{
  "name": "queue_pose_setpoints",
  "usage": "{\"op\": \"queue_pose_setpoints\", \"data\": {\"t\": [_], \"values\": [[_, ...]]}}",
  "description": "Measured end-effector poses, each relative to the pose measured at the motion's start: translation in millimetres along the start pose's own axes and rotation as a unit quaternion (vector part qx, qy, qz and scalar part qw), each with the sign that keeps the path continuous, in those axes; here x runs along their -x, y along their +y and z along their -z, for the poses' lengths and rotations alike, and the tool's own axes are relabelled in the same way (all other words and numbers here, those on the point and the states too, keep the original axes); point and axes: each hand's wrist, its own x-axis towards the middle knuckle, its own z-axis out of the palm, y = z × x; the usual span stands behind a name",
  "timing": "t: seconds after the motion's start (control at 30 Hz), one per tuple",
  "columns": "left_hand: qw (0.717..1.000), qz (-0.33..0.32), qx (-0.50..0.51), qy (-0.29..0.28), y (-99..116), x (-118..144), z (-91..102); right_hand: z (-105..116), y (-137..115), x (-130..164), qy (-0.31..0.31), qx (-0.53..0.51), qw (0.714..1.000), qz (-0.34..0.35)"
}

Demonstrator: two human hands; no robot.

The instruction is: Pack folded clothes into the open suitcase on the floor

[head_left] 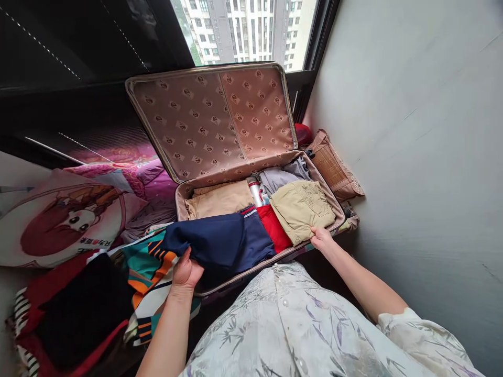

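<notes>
A suitcase (231,285) lies open in front of me with folded clothes inside. My left hand (187,269) is closed on the near left edge of a navy blue garment (214,238), its fingers hidden under the cloth. The garment hangs over the suitcase's left side and has red and white trim at its right end. At the right, my right hand (321,239) pinches the near edge of folded khaki trousers (301,209). Between these lie red cloth (275,228) and a silver and red cylinder (256,191). Folded tan trousers (222,199) and grey clothing (277,178) lie behind.
The suitcase lid (208,120) leans upright by the window (247,31). Left of the suitcase are a multicoloured garment (151,267), black clothing (84,314) and a cushion with a cartoon print (70,222). A brown woven pillow (334,165) stands against the right wall (424,157).
</notes>
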Motion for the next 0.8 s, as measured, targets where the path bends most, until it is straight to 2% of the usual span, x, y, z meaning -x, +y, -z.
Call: {"op": "queue_pose_setpoints", "data": {"t": [0.17,0.23,0.27,0.3,0.33,0.37,0.4,0.47,0.5,0.53,0.57,0.6,0.63,0.67,0.8], "values": [[1.0,-0.005,0.01,-0.007,-3,3,9.0,15,-8,23,-0.009,0.071,0.996,-0.054],[0.999,-0.01,0.011,-0.032,-3,4,12.7,25,-18,33,-0.062,0.134,0.986,-0.083],[0.999,-0.009,0.013,-0.042,-4,5,14.3,30,-25,37,-0.11,0.198,0.97,-0.084],[0.999,-0.006,0.018,-0.05,-4,6,15.5,34,-33,40,-0.164,0.282,0.943,-0.062],[0.998,-0.002,0.024,-0.053,-4,7,16.6,37,-42,42,-0.215,0.373,0.903,-0.01],[0.998,0.001,0.031,-0.052,-5,8,17.4,38,-52,43,-0.255,0.461,0.847,0.07],[0.998,0.002,0.036,-0.05,-5,9,18.0,36,-63,42,-0.275,0.538,0.78,0.164],[0.998,0.0,0.035,-0.045,-5,11,19.0,26,-79,33,-0.263,0.65,0.636,0.323],[0.999,-0.001,0.028,-0.045,-5,12,19.5,18,-85,25,-0.25,0.697,0.563,0.367],[0.999,-0.001,0.021,-0.048,-4,12,19.8,9,-88,15,-0.24,0.738,0.497,0.388],[0.999,0.001,0.016,-0.051,-4,13,20.1,0,-87,3,-0.236,0.77,0.444,0.393],[0.998,0.003,0.012,-0.053,-4,13,20.2,-8,-84,-9,-0.236,0.791,0.407,0.391],[0.998,0.005,0.01,-0.055,-3,14,20.1,-16,-77,-22,-0.238,0.804,0.386,0.385],[0.998,0.007,0.008,-0.054,-2,14,19.7,-21,-68,-33,-0.237,0.813,0.378,0.374],[0.999,0.013,-0.015,-0.05,0,15,16.8,-29,-31,-62,-0.198,0.827,0.407,0.335]]}}
